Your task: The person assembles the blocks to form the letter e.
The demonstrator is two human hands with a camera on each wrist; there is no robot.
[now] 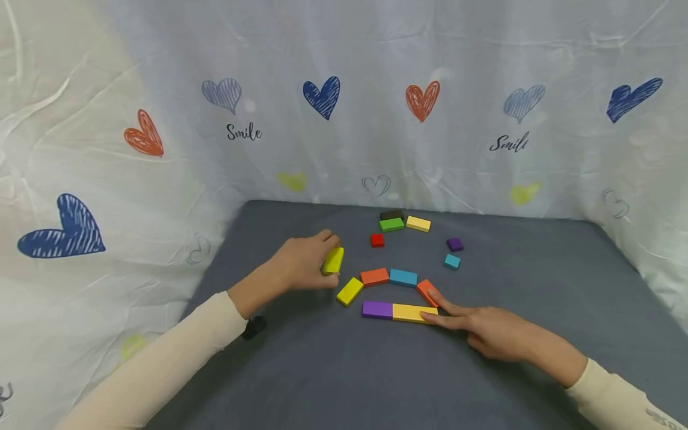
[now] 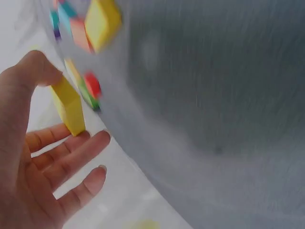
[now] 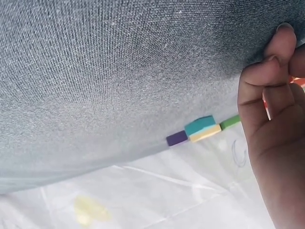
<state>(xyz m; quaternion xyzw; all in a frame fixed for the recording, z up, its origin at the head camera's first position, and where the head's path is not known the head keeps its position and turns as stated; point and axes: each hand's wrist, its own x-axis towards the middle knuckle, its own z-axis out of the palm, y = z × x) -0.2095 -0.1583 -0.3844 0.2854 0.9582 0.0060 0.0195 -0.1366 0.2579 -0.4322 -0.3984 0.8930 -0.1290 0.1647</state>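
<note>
My left hand (image 1: 301, 264) pinches a yellow block (image 1: 333, 261) between thumb and fingers, above the table; the left wrist view shows this block (image 2: 69, 107) with the thumb at one end. Just right of it, an arc of blocks lies on the cloth: a yellow block (image 1: 350, 292), an orange-red block (image 1: 374, 277), a blue block (image 1: 403, 278) and another orange-red block (image 1: 426, 291). Below the arc, a purple block (image 1: 377, 309) and a light orange block (image 1: 411, 313) lie end to end. Two extended fingers of my right hand (image 1: 500, 332) touch the right orange-red block and the light orange block.
Farther back lie a dark block (image 1: 392, 215), a green block (image 1: 392, 225), a pale yellow block (image 1: 418, 224) and a small red block (image 1: 377, 240). A small purple block (image 1: 454, 244) and a small teal block (image 1: 452, 261) are at right. Behind the grey-covered table (image 1: 333, 376) hangs a heart-printed curtain (image 1: 371, 48).
</note>
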